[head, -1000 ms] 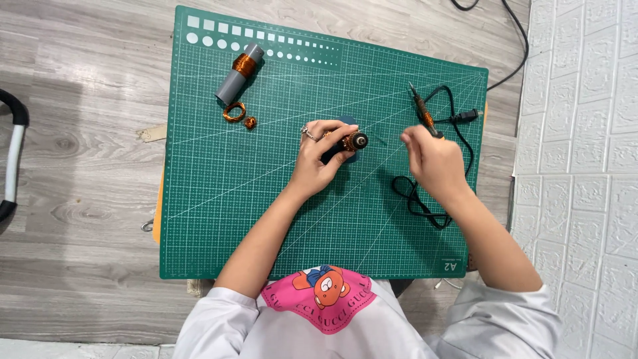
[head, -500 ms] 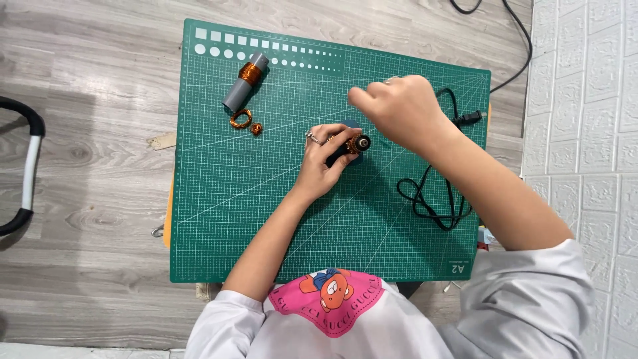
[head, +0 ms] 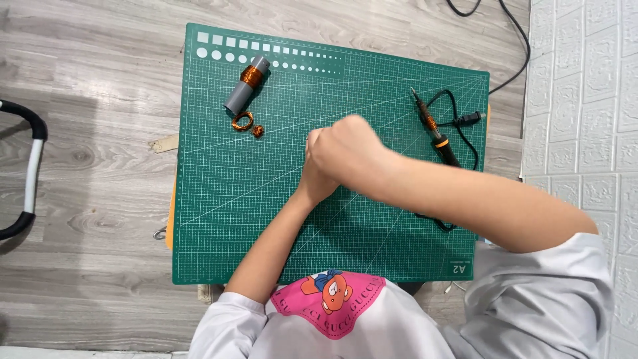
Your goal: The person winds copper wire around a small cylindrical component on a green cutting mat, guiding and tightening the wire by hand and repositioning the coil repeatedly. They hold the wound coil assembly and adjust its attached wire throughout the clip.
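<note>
My right hand [head: 347,151] reaches leftward across the green cutting mat [head: 219,219], fingers curled, back of the hand up, with nothing visible in it. It covers most of my left hand [head: 314,187], which rests mid-mat; the small black and orange part it pinched earlier is hidden underneath. A grey tube wound with copper wire [head: 246,84] lies at the upper left of the mat, with a copper ring [head: 242,121] and a small copper piece [head: 258,131] just below it. A soldering iron [head: 433,130] lies at the right of the mat.
The iron's black cable [head: 465,143] loops over the mat's right side. More black cables [head: 515,40] run across the grey wood floor at the top right. A black and white curved handle [head: 30,169] lies at the far left. A white brick-pattern wall panel [head: 585,100] borders the right.
My right hand left the soldering iron at the right and swept left over the mat, now covering my left hand. My left hand stayed in place.
</note>
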